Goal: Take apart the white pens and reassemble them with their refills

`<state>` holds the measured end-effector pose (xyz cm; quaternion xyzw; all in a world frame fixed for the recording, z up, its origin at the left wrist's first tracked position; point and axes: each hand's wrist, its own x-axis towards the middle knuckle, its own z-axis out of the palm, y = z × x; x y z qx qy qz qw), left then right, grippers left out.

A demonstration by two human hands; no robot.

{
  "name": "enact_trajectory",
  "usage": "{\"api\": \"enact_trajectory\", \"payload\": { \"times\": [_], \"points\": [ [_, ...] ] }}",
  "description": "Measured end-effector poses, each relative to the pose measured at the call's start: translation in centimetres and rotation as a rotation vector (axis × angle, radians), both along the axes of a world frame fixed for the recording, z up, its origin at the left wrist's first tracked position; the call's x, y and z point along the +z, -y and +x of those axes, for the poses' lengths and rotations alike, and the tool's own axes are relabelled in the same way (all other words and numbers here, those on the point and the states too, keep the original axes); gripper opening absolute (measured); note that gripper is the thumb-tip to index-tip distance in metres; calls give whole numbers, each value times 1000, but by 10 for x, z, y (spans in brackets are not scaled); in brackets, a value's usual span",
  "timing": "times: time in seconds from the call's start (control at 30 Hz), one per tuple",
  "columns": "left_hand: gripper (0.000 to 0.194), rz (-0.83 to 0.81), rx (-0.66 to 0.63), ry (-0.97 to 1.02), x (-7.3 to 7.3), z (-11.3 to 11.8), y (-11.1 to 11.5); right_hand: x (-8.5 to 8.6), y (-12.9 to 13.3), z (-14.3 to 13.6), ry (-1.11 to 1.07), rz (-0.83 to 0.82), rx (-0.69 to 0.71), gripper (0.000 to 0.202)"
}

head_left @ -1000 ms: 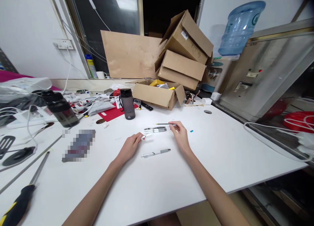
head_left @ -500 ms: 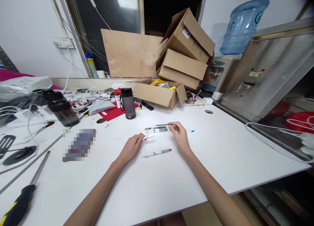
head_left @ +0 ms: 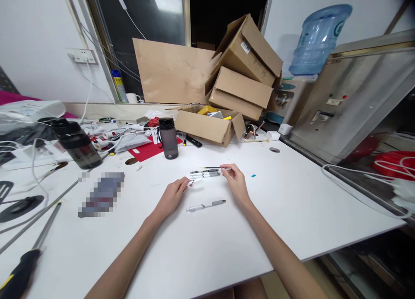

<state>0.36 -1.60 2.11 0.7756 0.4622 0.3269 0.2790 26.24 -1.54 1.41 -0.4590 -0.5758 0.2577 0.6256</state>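
Observation:
My left hand (head_left: 174, 196) pinches a small white pen part (head_left: 196, 180) between thumb and fingertips. It may be a barrel; blur hides the detail. My right hand (head_left: 235, 181) is closed, its fingertips on the end of a thin dark pen refill (head_left: 212, 167) that points left. Between the hands several white and grey pens (head_left: 205, 174) lie close together on the white table (head_left: 207, 243), just below the refill. Nearer to me, a single white pen with a grey grip (head_left: 205, 205) lies apart. A small blue scrap (head_left: 253, 176) is right of my right hand.
A dark bottle (head_left: 169, 139) stands behind the pens, near an open cardboard box (head_left: 204, 125). On the left are another black bottle (head_left: 78, 143), a blurred-out flat object (head_left: 103, 195), a screwdriver (head_left: 24, 264) and cables. A metal cabinet (head_left: 350, 91) stands at right.
The view has shifted slightly. My right hand and the refill have come a little closer to the row of pens. My left hand keeps its pinch on the white part.

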Motion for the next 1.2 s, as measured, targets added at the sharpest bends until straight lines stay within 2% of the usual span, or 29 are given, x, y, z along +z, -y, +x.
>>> {"api": "enact_trajectory", "payload": {
  "times": [0.27, 0.57, 0.73, 1.2],
  "points": [
    [40, 27, -14, -49, -5, 0, -3, -1, -2, -2, -4, -32, -7, 29],
    [41, 24, 7, -64, 0, 1, -2, 2, 0, 2, -54, -113, -81, 45],
    [42, -10, 9, -29, -3, 1, -2, 3, 0, 4, -74, -147, -90, 50],
    [38, -8, -17, -26, -5, 1, -1, 3, -2, 6, -85, -144, -48, 45]
  ]
}}
